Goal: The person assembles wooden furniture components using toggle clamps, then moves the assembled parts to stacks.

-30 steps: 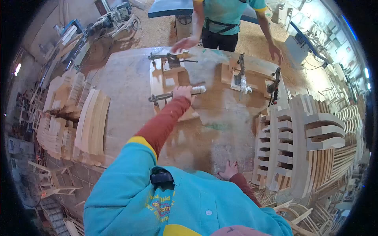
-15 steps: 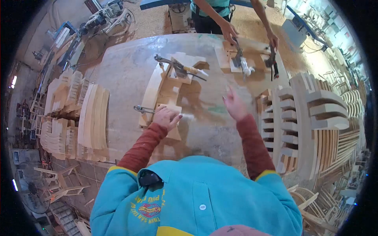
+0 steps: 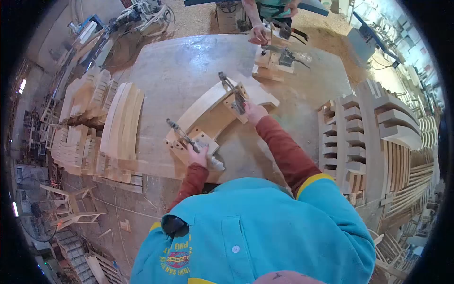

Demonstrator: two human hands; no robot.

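A wooden jig [image 3: 222,124] with a curved wooden piece [image 3: 204,105] along its far-left side lies tilted on the table. Two metal toggle clamps are mounted on it. My left hand [image 3: 197,155] is closed around the near toggle clamp [image 3: 180,132], beside a whitish wrapped grip [image 3: 215,164]. Farther up, my right hand [image 3: 255,113] closes on the far toggle clamp [image 3: 238,98]; my fingers hide part of its handle.
Across the table [image 3: 189,57], another person's hand [image 3: 258,35] is at a second clamped jig [image 3: 276,61]. Stacked curved wooden pieces stand at left [image 3: 122,120] and right [image 3: 355,125]. A wooden frame [image 3: 75,206] sits on the floor at lower left.
My right hand has come from beside the jig onto the far clamp, and my left has taken the near one. The jig has turned clockwise. The other person's jig has shifted too.
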